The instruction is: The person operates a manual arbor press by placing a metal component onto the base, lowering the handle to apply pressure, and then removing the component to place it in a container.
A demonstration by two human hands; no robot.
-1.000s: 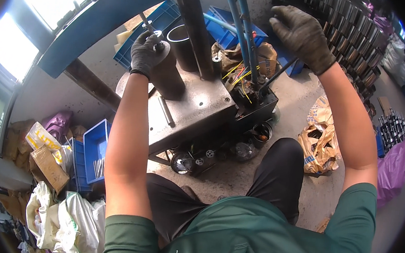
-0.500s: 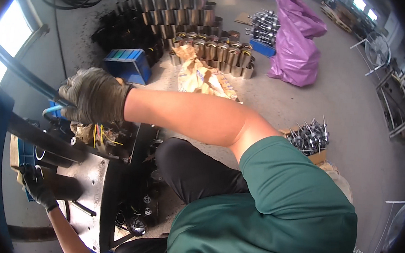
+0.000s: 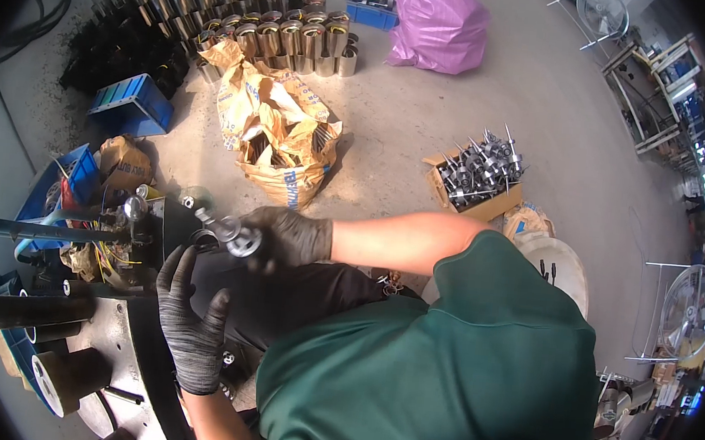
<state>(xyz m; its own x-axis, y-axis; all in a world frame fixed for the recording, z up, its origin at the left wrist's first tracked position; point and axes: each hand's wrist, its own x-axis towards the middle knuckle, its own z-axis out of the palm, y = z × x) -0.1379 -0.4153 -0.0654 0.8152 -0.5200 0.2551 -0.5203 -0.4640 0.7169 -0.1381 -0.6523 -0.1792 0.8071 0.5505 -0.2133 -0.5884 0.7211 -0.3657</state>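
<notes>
In dark work gloves, both my hands are above my lap beside the machine. My right hand (image 3: 292, 238) is closed around a shiny metal shaft with round flanges (image 3: 238, 236), whose thin end points left. Just left and nearer, my left hand (image 3: 192, 323) is open, fingers spread and pointing away from me, with nothing in it. The flanged shaft is apart from the left fingertips. Next to that hand stands the machine's metal plate (image 3: 129, 334), with a hollow cylinder (image 3: 62, 379) at its left side. Motion blur softens the right glove.
A carton of flanged shafts (image 3: 489, 194) stands right of a torn paper sack (image 3: 290, 168). Farther off are stacked metal cylinders (image 3: 301, 44), a blue bin (image 3: 132, 104) and a purple sack (image 3: 441, 27). At left, a long lever (image 3: 41, 229) reaches across beside a cluttered blue crate (image 3: 80, 175).
My right hand has left the lever at the left and come back over my lap, now with a flanged shaft. The left hand has moved right and away from the cylinders, letting go; my view has shifted.
</notes>
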